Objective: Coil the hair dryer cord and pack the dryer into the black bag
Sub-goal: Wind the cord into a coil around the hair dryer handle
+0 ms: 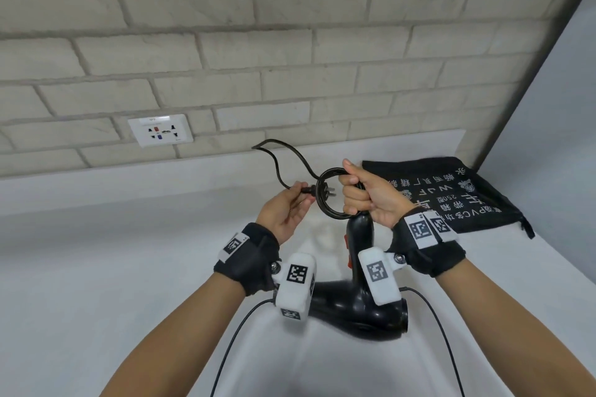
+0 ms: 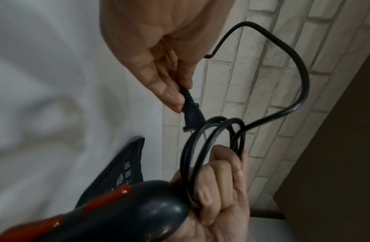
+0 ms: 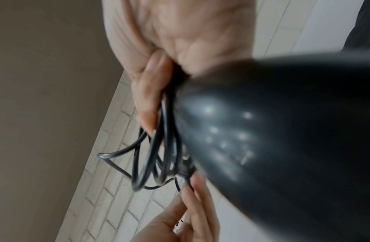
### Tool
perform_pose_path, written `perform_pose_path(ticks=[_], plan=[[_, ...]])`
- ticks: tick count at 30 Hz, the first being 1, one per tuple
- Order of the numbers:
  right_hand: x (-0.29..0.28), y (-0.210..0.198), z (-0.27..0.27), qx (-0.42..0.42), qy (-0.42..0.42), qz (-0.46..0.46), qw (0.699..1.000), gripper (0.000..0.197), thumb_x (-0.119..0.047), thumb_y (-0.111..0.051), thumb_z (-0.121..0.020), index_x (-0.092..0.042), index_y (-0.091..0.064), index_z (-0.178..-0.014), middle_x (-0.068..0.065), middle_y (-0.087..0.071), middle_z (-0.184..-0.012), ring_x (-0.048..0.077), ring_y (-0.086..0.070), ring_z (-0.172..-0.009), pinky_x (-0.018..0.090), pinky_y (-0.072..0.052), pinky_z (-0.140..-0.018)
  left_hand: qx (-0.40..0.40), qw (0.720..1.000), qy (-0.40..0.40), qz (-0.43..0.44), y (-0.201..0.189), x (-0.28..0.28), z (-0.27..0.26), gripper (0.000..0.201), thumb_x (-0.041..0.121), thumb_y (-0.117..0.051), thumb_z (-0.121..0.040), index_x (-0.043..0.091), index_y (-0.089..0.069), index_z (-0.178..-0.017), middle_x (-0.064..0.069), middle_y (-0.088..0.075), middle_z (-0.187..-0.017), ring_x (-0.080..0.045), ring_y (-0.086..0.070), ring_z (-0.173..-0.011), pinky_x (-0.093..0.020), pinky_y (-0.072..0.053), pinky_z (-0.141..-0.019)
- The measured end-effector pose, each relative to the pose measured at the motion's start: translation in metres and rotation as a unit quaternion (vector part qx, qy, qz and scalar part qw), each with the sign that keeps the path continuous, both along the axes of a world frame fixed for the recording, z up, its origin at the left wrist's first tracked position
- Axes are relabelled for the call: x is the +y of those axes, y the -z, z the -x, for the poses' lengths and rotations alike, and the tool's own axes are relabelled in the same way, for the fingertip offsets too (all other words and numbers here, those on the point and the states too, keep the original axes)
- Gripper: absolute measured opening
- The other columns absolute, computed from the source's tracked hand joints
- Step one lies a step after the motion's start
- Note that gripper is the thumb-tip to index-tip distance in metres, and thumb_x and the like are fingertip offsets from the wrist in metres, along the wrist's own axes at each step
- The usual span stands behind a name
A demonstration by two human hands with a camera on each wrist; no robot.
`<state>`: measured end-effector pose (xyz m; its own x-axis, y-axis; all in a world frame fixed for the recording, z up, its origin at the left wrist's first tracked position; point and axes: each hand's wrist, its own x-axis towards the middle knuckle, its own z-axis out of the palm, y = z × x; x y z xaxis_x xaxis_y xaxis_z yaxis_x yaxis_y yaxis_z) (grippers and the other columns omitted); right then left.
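A black hair dryer (image 1: 361, 293) with red switches hangs handle-up over the white counter. My right hand (image 1: 364, 195) grips the top of its handle together with the coiled loops of the black cord (image 1: 325, 200). The same coil (image 2: 202, 157) and dryer handle (image 2: 122, 211) show in the left wrist view. My left hand (image 1: 290, 203) pinches the plug (image 2: 192, 114) at the coil's edge, its prongs reaching into the loop. A free length of cord (image 1: 280, 151) arcs up behind. The black bag (image 1: 451, 193) with white print lies flat at the right. The right wrist view is blurred by the dryer body (image 3: 283, 131).
A white wall socket (image 1: 160, 134) sits in the brick wall at the left. The white counter (image 1: 129, 267) runs under both arms. A side wall (image 1: 554, 74) closes the right end behind the bag. Thin camera cables hang from my wrists.
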<state>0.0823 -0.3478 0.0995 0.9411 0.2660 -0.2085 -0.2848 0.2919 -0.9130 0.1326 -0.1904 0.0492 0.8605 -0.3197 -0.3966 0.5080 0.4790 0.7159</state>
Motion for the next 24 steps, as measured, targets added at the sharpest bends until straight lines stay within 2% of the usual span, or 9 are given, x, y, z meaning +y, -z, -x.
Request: perform_pose_path(ticks=[7,14,17,19,22,24], plan=[[0.003,-0.003,0.005,-0.009,0.002,0.010,1.000,0.054,-0.041,-0.027,-0.097,-0.024,-0.040,-0.048,-0.013,-0.022,-0.028,0.002,-0.019,-0.023,0.018,-0.037,-0.037,-0.005,1.000,0.012,0.011,-0.011,-0.002,0.019,0.020,0.018,-0.050,-0.093,0.010,-0.060,-0.078,0.005,-0.067,-0.050,-0.001,-0.062,-0.045,-0.011,-0.053,-0.049],[0.004,-0.004,0.007,-0.018,0.006,0.032,0.999,0.052,-0.041,-0.029,-0.097,-0.023,-0.037,-0.049,-0.014,-0.021,-0.030,0.002,-0.018,-0.024,0.017,-0.035,-0.037,0.006,0.996,0.083,-0.021,-0.021,0.002,0.033,0.018,0.022,-0.052,-0.092,0.013,-0.062,-0.079,0.005,-0.067,-0.053,-0.004,-0.060,-0.046,-0.014,-0.052,-0.050],[0.008,-0.007,0.009,-0.035,0.026,0.051,0.998,0.047,-0.039,-0.028,-0.098,-0.019,-0.032,-0.055,-0.013,-0.021,-0.030,0.001,-0.017,-0.023,0.015,-0.034,-0.034,-0.015,0.993,0.108,-0.034,-0.028,-0.002,0.041,0.016,0.019,-0.054,-0.090,0.014,-0.065,-0.078,0.006,-0.067,-0.057,-0.005,-0.055,-0.063,-0.015,-0.051,-0.058],[0.008,-0.007,0.009,-0.038,0.031,0.048,0.998,0.045,-0.038,-0.027,-0.098,-0.018,-0.030,-0.058,-0.012,-0.021,-0.029,0.001,-0.017,-0.023,0.014,-0.033,-0.033,-0.025,0.993,0.111,-0.029,-0.031,-0.004,0.045,0.018,0.021,-0.053,-0.090,0.013,-0.065,-0.079,0.006,-0.066,-0.057,-0.006,-0.053,-0.064,-0.017,-0.050,-0.062],[0.006,-0.004,0.008,-0.039,0.027,0.053,0.997,0.044,-0.040,-0.027,-0.097,-0.019,-0.030,-0.059,-0.012,-0.021,-0.029,0.002,-0.017,-0.024,0.015,-0.035,-0.036,-0.040,0.990,0.133,0.003,-0.032,0.000,0.051,0.035,0.031,-0.036,-0.097,0.012,-0.065,-0.089,0.004,-0.066,-0.060,-0.010,-0.055,-0.069,-0.027,-0.048,-0.074],[0.006,-0.003,0.008,-0.045,0.035,0.062,0.996,0.044,-0.040,-0.028,-0.097,-0.020,-0.030,-0.059,-0.013,-0.020,-0.030,0.002,-0.017,-0.025,0.015,-0.034,-0.037,-0.058,0.985,0.161,0.034,-0.034,0.005,0.055,0.032,0.027,-0.037,-0.095,0.010,-0.064,-0.095,0.001,-0.062,-0.067,-0.015,-0.056,-0.078,-0.037,-0.049,-0.084]])
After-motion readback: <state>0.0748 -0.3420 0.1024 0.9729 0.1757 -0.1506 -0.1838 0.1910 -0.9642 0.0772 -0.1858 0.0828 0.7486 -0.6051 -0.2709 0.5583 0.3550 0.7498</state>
